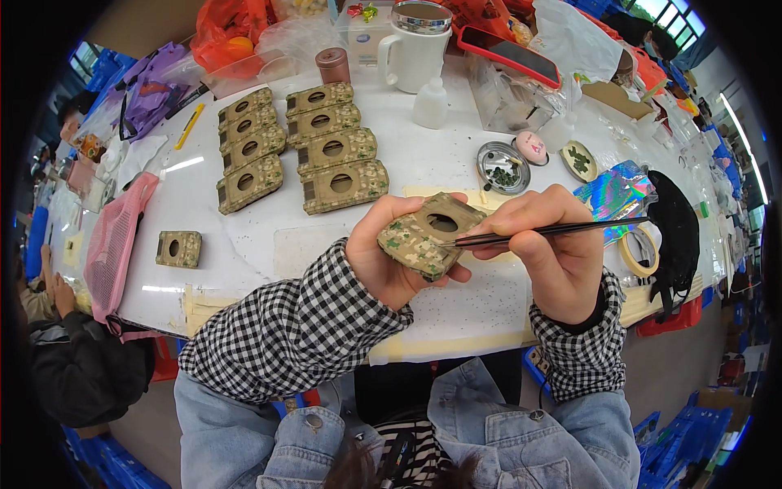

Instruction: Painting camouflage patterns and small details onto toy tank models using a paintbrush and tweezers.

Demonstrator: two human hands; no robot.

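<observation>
My left hand is wrapped round a camouflage-patterned casing with an oval hole, held tilted above the table. Pinched in my right hand is a pair of dark slim tweezers. Their tips meet the casing's face just below the hole; whether they grip anything there is too small to tell. Beyond my hands, several similar casings lie in two columns, and a smaller one sits apart at the left. A round metal dish and an oval lid-like piece carry small dark green bits.
A white mug, small squeeze bottle and red-cased phone stand or lie at the back. Right are a tape roll, shiny pouch and black cloth item. Left are a pink mesh bag and another person's sleeve.
</observation>
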